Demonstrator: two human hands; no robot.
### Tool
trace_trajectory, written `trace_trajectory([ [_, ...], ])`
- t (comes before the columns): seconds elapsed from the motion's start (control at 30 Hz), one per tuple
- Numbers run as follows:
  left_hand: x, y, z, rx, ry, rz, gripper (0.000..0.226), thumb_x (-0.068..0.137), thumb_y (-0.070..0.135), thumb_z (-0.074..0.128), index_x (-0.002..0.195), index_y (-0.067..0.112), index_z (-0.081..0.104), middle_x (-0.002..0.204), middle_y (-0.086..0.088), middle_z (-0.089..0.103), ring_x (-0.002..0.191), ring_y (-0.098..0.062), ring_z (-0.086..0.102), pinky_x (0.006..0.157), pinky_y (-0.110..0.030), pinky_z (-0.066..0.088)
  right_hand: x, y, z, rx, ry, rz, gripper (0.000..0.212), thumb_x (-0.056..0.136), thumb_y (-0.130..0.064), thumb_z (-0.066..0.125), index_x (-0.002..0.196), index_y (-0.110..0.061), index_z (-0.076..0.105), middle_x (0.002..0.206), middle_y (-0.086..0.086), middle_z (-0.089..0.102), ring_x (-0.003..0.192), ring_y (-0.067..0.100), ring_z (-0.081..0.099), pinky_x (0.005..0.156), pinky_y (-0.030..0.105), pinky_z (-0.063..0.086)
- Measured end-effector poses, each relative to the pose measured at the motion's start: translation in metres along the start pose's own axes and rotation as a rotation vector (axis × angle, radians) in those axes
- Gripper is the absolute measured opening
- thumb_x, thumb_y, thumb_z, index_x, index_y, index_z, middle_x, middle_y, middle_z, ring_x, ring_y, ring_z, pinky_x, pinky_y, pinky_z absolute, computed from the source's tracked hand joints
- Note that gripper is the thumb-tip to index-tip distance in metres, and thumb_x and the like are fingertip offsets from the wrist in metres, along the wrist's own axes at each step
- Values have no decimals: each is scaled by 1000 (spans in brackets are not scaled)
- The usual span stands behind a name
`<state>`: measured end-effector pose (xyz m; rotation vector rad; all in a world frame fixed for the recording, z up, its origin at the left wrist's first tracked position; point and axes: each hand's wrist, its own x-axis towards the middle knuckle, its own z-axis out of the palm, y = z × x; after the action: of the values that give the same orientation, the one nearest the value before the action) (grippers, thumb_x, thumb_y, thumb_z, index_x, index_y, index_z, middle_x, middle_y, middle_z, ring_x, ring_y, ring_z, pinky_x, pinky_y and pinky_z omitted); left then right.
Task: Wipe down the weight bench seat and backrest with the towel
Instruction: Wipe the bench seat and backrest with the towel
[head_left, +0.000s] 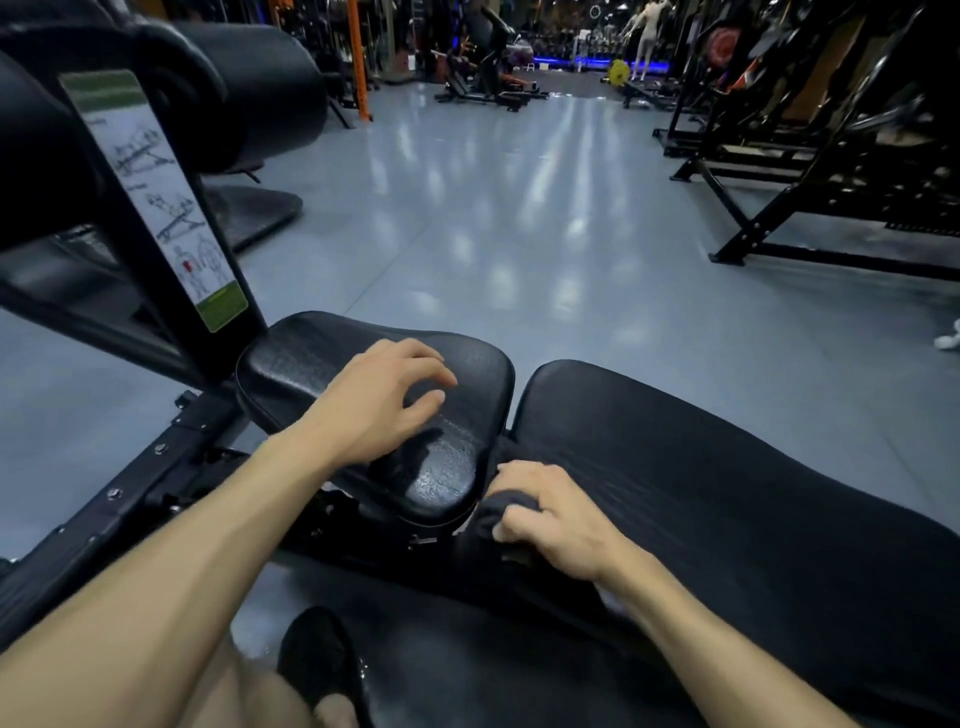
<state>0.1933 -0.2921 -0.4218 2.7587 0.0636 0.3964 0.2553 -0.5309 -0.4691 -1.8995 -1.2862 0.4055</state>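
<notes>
The towel (501, 512) is dark, soft and bunched. It sits at the near end of the gap between the seat (452, 467) and the backrest (727, 493). Most of it is covered by the right hand (550, 519); only a rounded fold at the left of the fingers shows. Its full extent and its lower end merge with the dark frame below and cannot be made out.

The seat is a rounded black pad with a cracked, glossy, leather-like surface. The backrest is a long black pad with a smoother, faintly creased surface; its far end is cut off by the right and bottom edges of the view.

Right hand: fingers curled down over the towel, gripping it, knuckles up.

Left hand (382, 400): above the seat, fingers bent and spread, thumb apart, holding nothing. A shadow lies on the pad beneath it; contact with the pad cannot be confirmed.

Left of the seat stands a black upright post (124, 197) carrying an instruction label (156, 197) with exercise drawings; the text is too blurred to read. Black roller pads (249, 83) sit above it, partly cut off.

The floor (519, 208) is grey and reflective. A dark shoe (322, 660) shows at the bottom edge. Racks (810, 156) along the right are blurred and dim.
</notes>
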Motion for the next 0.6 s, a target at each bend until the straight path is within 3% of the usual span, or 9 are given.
trace_trajectory([
  [0.1, -17, -13, 9, -28, 33, -8, 33, 92, 44, 51, 114, 34, 73, 129, 12, 62, 117, -16, 54, 104, -45, 46, -1, 2, -24, 691, 227, 249, 42, 62, -33, 61, 75, 7, 64, 78, 26, 58, 77, 30, 56, 75, 46, 44],
  [0.17, -19, -26, 13, -4, 11, 11, 32, 92, 43, 52, 114, 33, 73, 129, 12, 63, 118, -17, 55, 104, -44, 47, 8, 9, -50, 1073, 458, 436, 29, 73, -32, 59, 72, -4, 68, 73, 19, 62, 68, 31, 60, 70, 39, 49],
  [0.2, -16, -34, 12, 13, 13, 20, 33, 92, 43, 51, 114, 33, 73, 128, 12, 63, 119, -16, 55, 105, -43, 46, 17, 16, -66, 1123, 569, 422, 28, 84, -30, 52, 70, -10, 67, 68, 10, 64, 63, 26, 62, 67, 32, 52],
  [0.33, 5, -65, 0, 45, 77, 22, 36, 92, 45, 47, 112, 32, 74, 127, 10, 65, 120, -19, 56, 105, -43, 46, 81, 25, -106, 1127, 809, 390, 31, 98, -32, 43, 76, -18, 60, 68, 0, 64, 66, 17, 63, 59, 21, 55],
  [0.4, 16, -83, -2, 67, 69, 34, 38, 91, 46, 45, 111, 32, 74, 127, 9, 65, 120, -22, 56, 104, -46, 47, 123, 33, -111, 998, 814, 451, 34, 98, -40, 43, 80, -20, 64, 70, 0, 68, 66, 17, 67, 59, 22, 56],
  [0.53, 24, -118, -4, 69, 21, 29, 36, 91, 49, 44, 110, 37, 72, 131, 10, 64, 124, -21, 55, 106, -49, 44, 199, 63, -84, 590, 604, 721, 45, 94, -59, 45, 91, -23, 70, 89, 0, 74, 79, 14, 69, 68, 25, 53],
  [0.6, 24, -133, -10, 49, 29, 2, 36, 91, 50, 44, 110, 38, 72, 132, 12, 63, 126, -19, 54, 107, -49, 43, 221, 85, -62, 417, 404, 819, 64, 81, -78, 43, 102, -24, 73, 107, 2, 76, 93, 16, 70, 91, 31, 53],
])
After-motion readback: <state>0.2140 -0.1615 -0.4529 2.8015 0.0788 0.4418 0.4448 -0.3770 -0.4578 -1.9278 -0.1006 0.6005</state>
